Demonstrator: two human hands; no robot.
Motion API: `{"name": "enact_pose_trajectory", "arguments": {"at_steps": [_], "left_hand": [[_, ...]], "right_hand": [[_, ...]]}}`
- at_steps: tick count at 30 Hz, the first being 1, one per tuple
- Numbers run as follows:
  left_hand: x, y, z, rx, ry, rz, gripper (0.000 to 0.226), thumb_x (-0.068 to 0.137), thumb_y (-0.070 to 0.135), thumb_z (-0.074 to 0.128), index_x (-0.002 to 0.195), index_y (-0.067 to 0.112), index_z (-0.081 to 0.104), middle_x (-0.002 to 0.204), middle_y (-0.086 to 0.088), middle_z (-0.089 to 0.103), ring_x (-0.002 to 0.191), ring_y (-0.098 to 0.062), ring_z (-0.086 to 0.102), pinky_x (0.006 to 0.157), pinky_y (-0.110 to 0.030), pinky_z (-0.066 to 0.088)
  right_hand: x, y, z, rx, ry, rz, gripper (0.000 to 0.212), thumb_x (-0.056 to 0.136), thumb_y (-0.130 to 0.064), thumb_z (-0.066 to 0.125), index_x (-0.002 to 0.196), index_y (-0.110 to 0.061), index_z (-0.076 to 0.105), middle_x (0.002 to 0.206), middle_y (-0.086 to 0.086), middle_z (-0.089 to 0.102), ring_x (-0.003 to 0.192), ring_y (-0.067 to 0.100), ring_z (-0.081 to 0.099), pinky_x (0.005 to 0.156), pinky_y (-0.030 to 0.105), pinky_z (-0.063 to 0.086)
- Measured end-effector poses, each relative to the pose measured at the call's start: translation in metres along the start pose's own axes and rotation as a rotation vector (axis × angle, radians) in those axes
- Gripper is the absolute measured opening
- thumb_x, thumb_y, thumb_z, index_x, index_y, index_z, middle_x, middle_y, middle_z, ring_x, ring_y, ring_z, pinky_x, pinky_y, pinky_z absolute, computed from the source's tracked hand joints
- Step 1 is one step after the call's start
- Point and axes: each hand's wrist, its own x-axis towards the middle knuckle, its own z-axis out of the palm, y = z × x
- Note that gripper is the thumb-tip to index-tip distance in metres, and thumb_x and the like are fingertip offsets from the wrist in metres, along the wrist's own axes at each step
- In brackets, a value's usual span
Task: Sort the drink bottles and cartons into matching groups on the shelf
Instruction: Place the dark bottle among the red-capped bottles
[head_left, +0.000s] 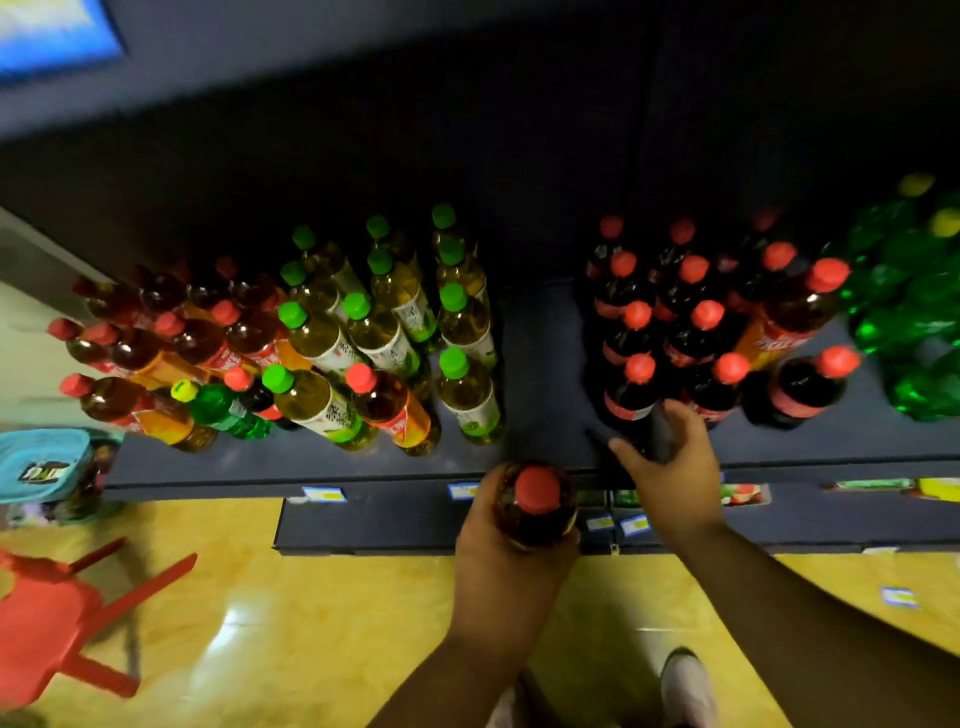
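Fingers (485, 493) of left hand (498, 551) round bottle (537, 501)

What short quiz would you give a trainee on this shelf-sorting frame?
1. True or false: the left hand grips a green-capped pale-yellow plastic bottle.
2. The open right hand reaches toward: A) bright green plastic bottles; B) red-capped dark cola plastic bottles; C) a red plastic stool.
3. Fill in: the small green plastic bottle in the left front row has a ___ cap.
Key: 1 false, it grips a red-capped amber plastic bottle; 2 B; 3 yellow.
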Motion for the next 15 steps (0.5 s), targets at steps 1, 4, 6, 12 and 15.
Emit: {"name": "enact_pose_trajectory", "arguments": {"at_steps": [1, 4, 6, 12, 15], "left_hand": [[-0.003, 0.000, -0.003, -0.009, 0.000, -0.018, 0.055, 0.069, 0.008, 0.088, 0.112, 0.032, 0.065, 0.106, 0.012, 0.074, 0.101, -0.004, 0.069, 0.094, -0.028, 0.056], [-0.012, 0.014, -0.014, -0.052, -0.007, -0.092, 0.054, 0.067, 0.010, 0.089, 0.111, 0.033, 0.066, 0.101, 0.009, 0.076, 0.096, -0.008, 0.071, 0.092, -0.037, 0.059], [-0.014, 0.026, -0.019, -0.073, -0.019, -0.114, 0.050, 0.067, 0.011, 0.090, 0.108, 0.029, 0.068, 0.094, 0.005, 0.077, 0.088, -0.013, 0.073, 0.086, -0.040, 0.061], [-0.020, 0.073, -0.030, -0.091, -0.139, -0.100, 0.039, 0.063, 0.009, 0.091, 0.095, 0.014, 0.070, 0.076, -0.005, 0.076, 0.072, -0.023, 0.073, 0.068, -0.040, 0.059], [-0.027, 0.092, -0.035, -0.140, -0.160, -0.073, 0.030, 0.066, -0.004, 0.087, 0.085, 0.014, 0.072, 0.074, -0.008, 0.076, 0.064, -0.022, 0.072, 0.061, -0.039, 0.058]], "right_hand": [[-0.008, -0.007, -0.008, -0.017, -0.007, -0.007, 0.065, 0.078, -0.024, 0.083, 0.133, -0.022, 0.049, 0.122, -0.012, 0.057, 0.117, 0.012, 0.055, 0.096, 0.031, 0.045], [-0.031, -0.041, -0.042, -0.016, -0.030, -0.030, 0.067, 0.077, -0.031, 0.082, 0.135, -0.023, 0.050, 0.129, -0.013, 0.055, 0.124, 0.011, 0.052, 0.099, 0.035, 0.046], [-0.043, -0.067, -0.066, 0.007, -0.051, -0.043, 0.072, 0.072, -0.044, 0.082, 0.135, -0.032, 0.050, 0.135, -0.019, 0.053, 0.130, 0.007, 0.048, 0.101, 0.037, 0.047], [-0.062, -0.122, -0.131, 0.057, -0.099, -0.063, 0.071, 0.075, -0.031, 0.083, 0.134, -0.042, 0.046, 0.128, -0.036, 0.048, 0.128, 0.002, 0.045, 0.105, 0.030, 0.041], [-0.068, -0.131, -0.153, 0.038, -0.143, -0.078, 0.081, 0.075, -0.032, 0.084, 0.144, -0.039, 0.041, 0.145, -0.022, 0.046, 0.138, 0.005, 0.041, 0.113, 0.036, 0.039]]}}
